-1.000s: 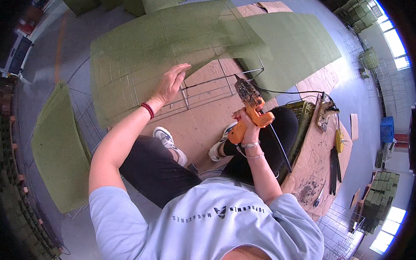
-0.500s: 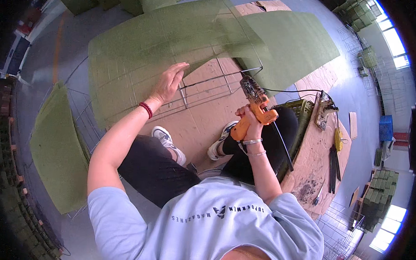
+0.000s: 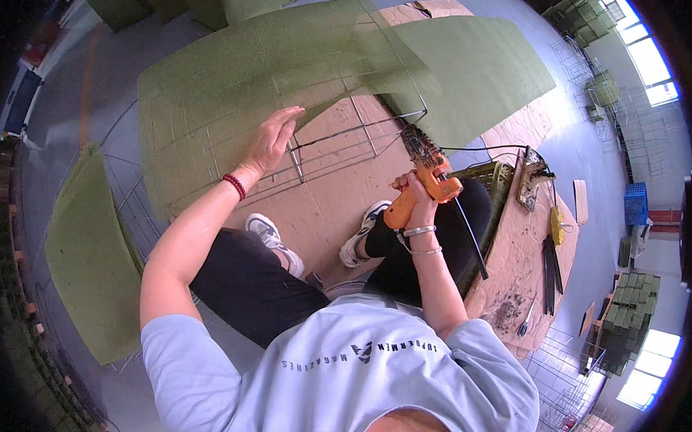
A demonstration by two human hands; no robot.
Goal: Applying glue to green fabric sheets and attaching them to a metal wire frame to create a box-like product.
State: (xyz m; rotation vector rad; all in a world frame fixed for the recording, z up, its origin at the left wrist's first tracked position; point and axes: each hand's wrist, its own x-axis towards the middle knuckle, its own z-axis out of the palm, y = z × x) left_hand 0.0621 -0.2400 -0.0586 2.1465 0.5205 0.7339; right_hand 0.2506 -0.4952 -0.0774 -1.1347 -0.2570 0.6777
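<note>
We note the left hand (image 3: 268,141) left of the view's centre, fingers straight out and close together, grasping nothing we can see; it lies at the near edge of a green mesh sheet (image 3: 237,67), how firmly we cannot tell. The sheet spans upper left to upper centre, against a wire framework (image 3: 364,127) whose near bars show bare at centre. Right of centre, the right hand (image 3: 415,195) has its fingers wrapped round the grip of an orange glue gun (image 3: 444,183), the black-smeared nozzle close to the framework's right corner; contact we cannot confirm. Our main worry: the nozzle is probably hot, and a small wrist slip could smear dark glue over the sheet or the second green sheet (image 3: 473,76), upper right. Should the left palm ease, the near edge might lift off the wire, since we see nothing else pinning it there. The black cord (image 3: 478,148) behind the gun could snag and spoil the aim; the black rod (image 3: 472,239) sticking out rearward could catch the dark trouser leg. Drips might reach the cardboard (image 3: 331,193) below, or the white shoe (image 3: 360,235).
</note>
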